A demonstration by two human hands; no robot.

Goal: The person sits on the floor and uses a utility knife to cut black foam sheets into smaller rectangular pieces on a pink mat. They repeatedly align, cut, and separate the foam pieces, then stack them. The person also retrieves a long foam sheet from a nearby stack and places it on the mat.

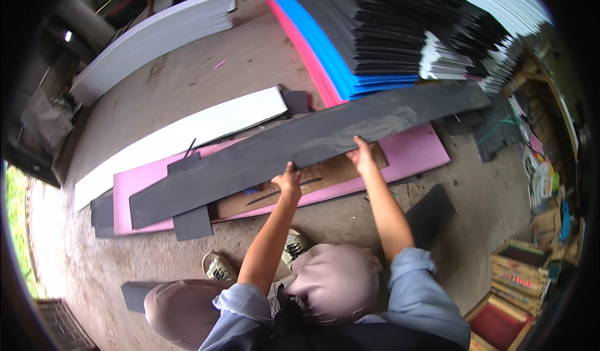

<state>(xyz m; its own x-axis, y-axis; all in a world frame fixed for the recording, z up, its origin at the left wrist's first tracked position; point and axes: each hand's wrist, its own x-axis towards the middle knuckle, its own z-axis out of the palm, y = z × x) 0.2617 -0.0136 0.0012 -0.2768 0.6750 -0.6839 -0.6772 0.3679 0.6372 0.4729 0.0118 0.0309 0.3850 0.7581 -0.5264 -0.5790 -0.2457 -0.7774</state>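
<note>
A long black foam sheet [250,157] stretches across the view, held up at its near edge by both my hands. My left hand [288,179] grips that edge near the middle, thumb on top and fingers hidden beneath. Farther right, my right hand [362,155] pinches the same edge the same way. Below the sheet lies a pink foam sheet [420,151] with a brown board [234,207] on it. A thin dark strip [265,198] rests on the board, beside small blue bits. Small black foam pieces [194,224] stick out under the held sheet's left part.
A long white sheet [206,123] lies beyond the pink one. Tall stacks of black, blue and pink sheets [369,87] stand at the far right; a white stack [156,42] is far left. Wooden frames [500,326] sit at the lower right. Another person's arm [152,1] shows far off.
</note>
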